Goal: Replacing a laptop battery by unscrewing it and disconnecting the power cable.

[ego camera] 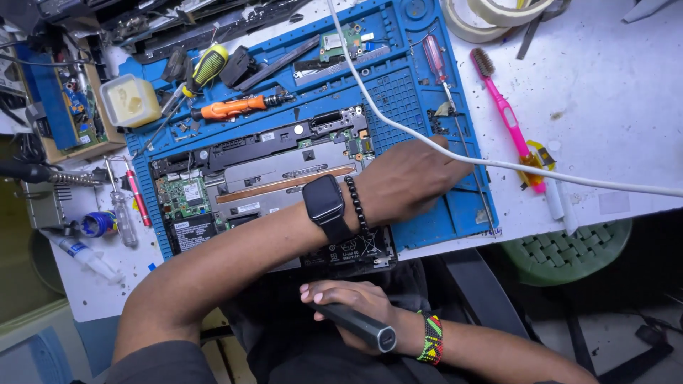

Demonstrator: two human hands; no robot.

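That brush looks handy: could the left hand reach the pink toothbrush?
Probably yes. The left hand rests at the blue mat's right edge, the pink toothbrush lies just beyond, and only a white cable crosses between.
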